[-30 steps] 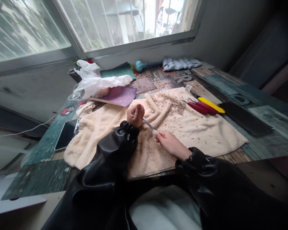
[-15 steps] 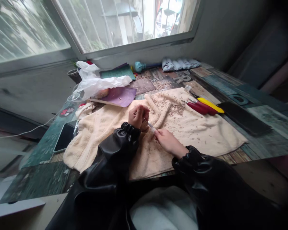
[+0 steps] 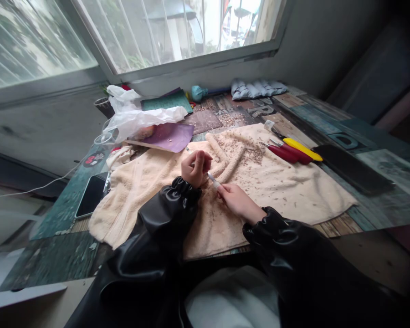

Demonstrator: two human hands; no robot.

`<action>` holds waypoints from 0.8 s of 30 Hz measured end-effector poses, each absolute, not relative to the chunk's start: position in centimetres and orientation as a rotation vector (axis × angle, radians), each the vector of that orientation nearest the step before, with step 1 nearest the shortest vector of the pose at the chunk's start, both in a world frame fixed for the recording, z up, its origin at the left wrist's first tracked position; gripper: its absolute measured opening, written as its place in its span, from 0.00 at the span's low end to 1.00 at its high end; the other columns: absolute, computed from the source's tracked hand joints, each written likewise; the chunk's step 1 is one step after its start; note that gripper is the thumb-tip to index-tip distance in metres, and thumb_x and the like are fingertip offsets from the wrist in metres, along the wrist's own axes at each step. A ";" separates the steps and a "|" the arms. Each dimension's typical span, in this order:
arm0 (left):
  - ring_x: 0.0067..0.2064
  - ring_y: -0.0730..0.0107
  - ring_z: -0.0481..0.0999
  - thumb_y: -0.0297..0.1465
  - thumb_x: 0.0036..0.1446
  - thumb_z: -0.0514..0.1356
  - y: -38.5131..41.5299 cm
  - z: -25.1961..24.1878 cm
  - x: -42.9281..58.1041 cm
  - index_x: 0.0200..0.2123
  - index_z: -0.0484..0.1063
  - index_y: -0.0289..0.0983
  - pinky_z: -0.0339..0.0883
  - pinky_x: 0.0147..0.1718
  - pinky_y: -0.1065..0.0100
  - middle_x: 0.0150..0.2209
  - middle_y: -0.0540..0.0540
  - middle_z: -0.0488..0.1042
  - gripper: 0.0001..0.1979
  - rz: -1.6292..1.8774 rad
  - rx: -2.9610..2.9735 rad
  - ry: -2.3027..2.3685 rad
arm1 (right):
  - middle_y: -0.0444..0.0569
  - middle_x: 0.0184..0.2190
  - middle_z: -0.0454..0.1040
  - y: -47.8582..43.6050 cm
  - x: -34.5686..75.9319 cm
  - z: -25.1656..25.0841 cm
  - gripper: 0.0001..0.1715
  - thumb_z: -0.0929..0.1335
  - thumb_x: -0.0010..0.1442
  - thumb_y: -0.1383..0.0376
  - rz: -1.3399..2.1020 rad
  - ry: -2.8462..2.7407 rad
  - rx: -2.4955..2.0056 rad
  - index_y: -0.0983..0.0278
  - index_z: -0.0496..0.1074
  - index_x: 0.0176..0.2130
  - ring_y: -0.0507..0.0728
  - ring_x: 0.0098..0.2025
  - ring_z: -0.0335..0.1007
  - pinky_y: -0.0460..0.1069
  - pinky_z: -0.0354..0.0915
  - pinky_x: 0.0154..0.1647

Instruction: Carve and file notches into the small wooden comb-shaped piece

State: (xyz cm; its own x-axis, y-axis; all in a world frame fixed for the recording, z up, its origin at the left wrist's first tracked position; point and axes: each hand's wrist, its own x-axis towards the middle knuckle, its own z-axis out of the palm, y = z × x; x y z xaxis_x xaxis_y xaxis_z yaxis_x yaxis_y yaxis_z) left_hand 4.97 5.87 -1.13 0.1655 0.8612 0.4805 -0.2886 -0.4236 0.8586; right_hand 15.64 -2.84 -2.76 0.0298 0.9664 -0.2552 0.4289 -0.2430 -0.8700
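Observation:
My left hand [image 3: 193,167] is curled into a fist over the beige towel [image 3: 294,187], closed on something small that I cannot make out. My right hand [image 3: 237,200] pinches the pale handle of a thin carving tool [image 3: 212,180], whose tip points up-left into the left fist. Both arms wear shiny black sleeves. Wood shavings [image 3: 242,152] lie scattered on the towel beyond the hands.
Red-handled tools [image 3: 287,154] and a yellow-handled one [image 3: 302,149] lie at the towel's right. A black case [image 3: 353,168] sits further right. A phone [image 3: 90,196] lies at left, with a white plastic bag [image 3: 140,119] and a purple mat [image 3: 171,135] behind.
The right hand has slid the tool closer to the left fist, so less of the blade shows. The left fist has turned slightly, fingers now facing up.

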 end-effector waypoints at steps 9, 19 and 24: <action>0.14 0.83 0.55 0.43 0.54 0.53 5.8 -1.0 5.7 0.14 0.59 0.33 0.45 0.14 0.74 0.12 0.54 0.56 0.23 1.612 1.467 0.655 | 0.43 0.18 0.60 -4.6 15.5 -2.8 0.18 0.55 0.58 0.57 1.103 -1.455 -1.765 0.63 0.57 0.21 0.51 0.22 0.56 0.46 0.52 0.25; 0.12 0.84 0.51 0.49 0.47 0.57 7.9 -0.3 3.7 0.16 0.55 0.35 0.42 0.10 0.77 0.12 0.57 0.50 0.25 1.500 1.167 0.591 | 0.44 0.17 0.62 -3.2 14.7 -0.8 0.17 0.56 0.57 0.60 0.998 -1.582 -1.810 0.63 0.58 0.19 0.51 0.22 0.56 0.46 0.49 0.24; 0.12 0.83 0.53 0.48 0.48 0.56 8.1 -0.6 3.7 0.15 0.58 0.34 0.44 0.11 0.76 0.11 0.55 0.54 0.24 1.519 1.331 0.636 | 0.45 0.19 0.64 -3.2 15.0 -1.8 0.19 0.55 0.58 0.60 0.962 -1.584 -1.829 0.63 0.59 0.20 0.52 0.24 0.60 0.45 0.52 0.27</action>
